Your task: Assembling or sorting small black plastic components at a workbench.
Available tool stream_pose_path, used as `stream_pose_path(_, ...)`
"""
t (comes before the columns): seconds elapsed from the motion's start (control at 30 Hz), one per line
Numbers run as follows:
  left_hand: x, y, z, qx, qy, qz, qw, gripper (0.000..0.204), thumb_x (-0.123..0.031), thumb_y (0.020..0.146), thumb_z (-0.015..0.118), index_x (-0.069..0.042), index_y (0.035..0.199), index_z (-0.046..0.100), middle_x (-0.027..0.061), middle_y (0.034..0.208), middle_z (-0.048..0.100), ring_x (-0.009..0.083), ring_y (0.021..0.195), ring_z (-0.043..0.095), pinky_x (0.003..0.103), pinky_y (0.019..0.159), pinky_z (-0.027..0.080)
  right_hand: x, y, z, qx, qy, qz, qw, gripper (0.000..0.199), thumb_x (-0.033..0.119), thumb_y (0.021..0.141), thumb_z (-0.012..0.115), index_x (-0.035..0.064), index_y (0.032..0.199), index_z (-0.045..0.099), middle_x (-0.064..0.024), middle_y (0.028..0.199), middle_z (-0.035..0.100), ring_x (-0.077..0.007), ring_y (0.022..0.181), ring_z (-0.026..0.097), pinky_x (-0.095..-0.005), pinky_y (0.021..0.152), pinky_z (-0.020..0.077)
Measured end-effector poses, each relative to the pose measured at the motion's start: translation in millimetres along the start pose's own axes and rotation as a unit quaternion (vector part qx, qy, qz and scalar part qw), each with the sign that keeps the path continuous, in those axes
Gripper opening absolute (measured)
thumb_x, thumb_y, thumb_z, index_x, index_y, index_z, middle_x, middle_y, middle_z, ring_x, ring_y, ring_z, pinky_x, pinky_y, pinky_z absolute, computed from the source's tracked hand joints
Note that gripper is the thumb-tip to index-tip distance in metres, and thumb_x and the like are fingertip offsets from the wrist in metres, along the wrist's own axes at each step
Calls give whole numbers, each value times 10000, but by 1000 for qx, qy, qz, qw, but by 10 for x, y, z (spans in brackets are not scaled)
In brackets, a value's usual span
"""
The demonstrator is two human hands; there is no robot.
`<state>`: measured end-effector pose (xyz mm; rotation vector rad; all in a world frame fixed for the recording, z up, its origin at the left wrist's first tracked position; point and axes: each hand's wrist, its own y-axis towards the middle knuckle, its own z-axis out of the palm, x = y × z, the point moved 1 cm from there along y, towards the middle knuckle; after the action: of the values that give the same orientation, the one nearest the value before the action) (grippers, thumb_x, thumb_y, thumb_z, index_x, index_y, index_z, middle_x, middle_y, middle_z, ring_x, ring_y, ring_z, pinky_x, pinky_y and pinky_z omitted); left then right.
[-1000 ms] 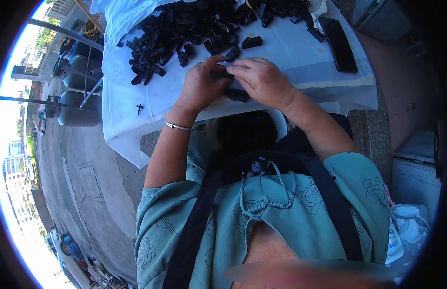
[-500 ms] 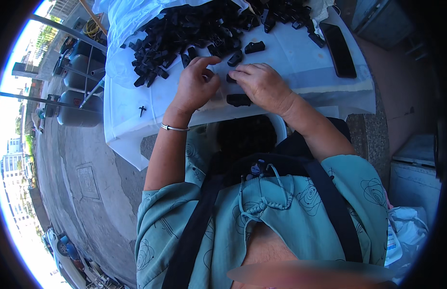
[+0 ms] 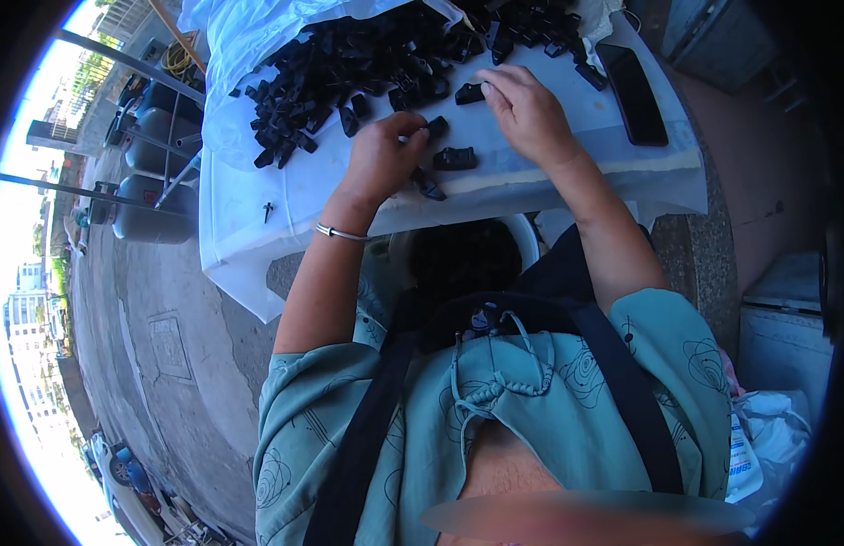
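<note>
Small black plastic parts lie on a white-covered table. My left hand (image 3: pixel 384 153) is curled with thumb and fingers together, pinching a black plastic part (image 3: pixel 435 127) at the fingertips. Farther out and to the right, my right hand (image 3: pixel 531 116) closes its thumb and fingers on the end of another black plastic part (image 3: pixel 470 93). Between the hands and nearer to me lies a third black part (image 3: pixel 454 158). A slimmer dark piece (image 3: pixel 429 187) rests near the table's front edge, just below my left hand.
A large heap of black parts (image 3: pixel 340 77) spreads across the far side, beside clear plastic sheeting (image 3: pixel 244 41). At the right lies a dark phone (image 3: pixel 632 96). One tiny black piece (image 3: pixel 268 212) sits at the left. Below the table edge stands a pale-rimmed bucket (image 3: pixel 529 238) with dark contents.
My right hand has moved away from me to the part farther out. My left hand has shifted nearer and now pinches a part. The loose parts near the front edge lie differently.
</note>
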<state>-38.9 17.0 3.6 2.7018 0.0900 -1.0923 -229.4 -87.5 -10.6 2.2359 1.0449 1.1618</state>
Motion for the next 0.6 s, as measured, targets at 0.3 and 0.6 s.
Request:
stream_pose_path(0.3, -23, -11, -222, 58, 240, -36, 968, 145, -123, 840, 632, -34, 946, 674, 152, 882, 678, 304, 790, 658, 355, 685, 520, 113, -69, 77, 130, -6, -45, 991, 171, 107, 818, 663, 41, 967, 609, -106, 990, 594, -290, 872, 620, -367, 758, 511)
stream_pose_path(0.6, 64, 47, -112, 17, 131, 260, 957, 318, -43, 722, 703, -98, 1027, 633, 121, 980, 642, 292, 824, 653, 370, 738, 538, 301, -46, -201, 273, 94, 87, 953, 249, 47, 802, 662, 40, 1040, 592, -94, 964, 586, -205, 781, 595, -326, 699, 503)
